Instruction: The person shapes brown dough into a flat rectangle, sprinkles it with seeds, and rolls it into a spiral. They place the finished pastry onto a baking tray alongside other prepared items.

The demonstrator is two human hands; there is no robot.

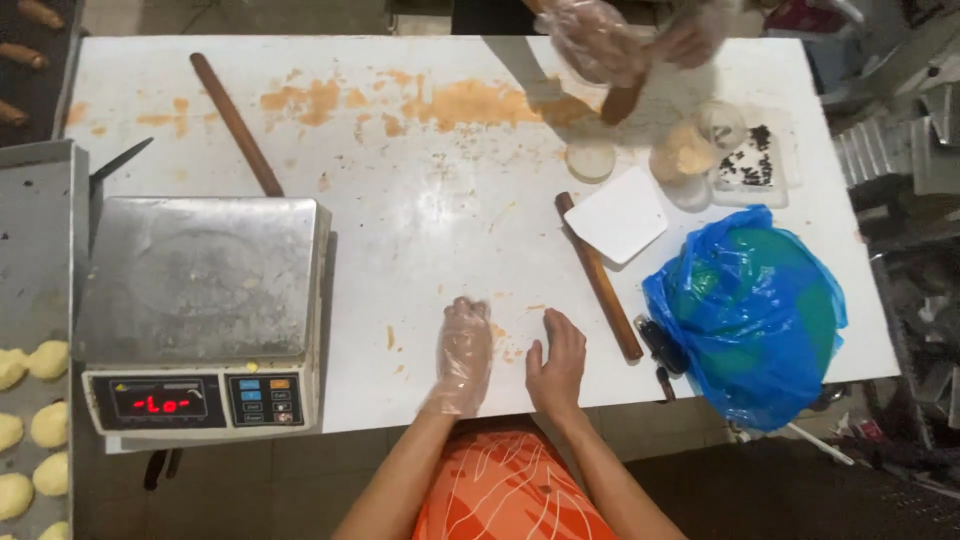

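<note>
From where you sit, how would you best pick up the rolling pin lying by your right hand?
Probably at the near end of the rolling pin, which lies bare close to the right hand. Come from above, fingers across its narrow width. Its far end is tucked under the white square lid, so gripping there looks awkward.

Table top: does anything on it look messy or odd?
Yes. Orange-brown smears streak the far side of the white table, with crumbs near the left hand. That hand wears a thin plastic glove; the right hand is bare.

bakery kitchen | scale [200,310] | rolling pin [598,275] | dough balls [30,425]
</note>
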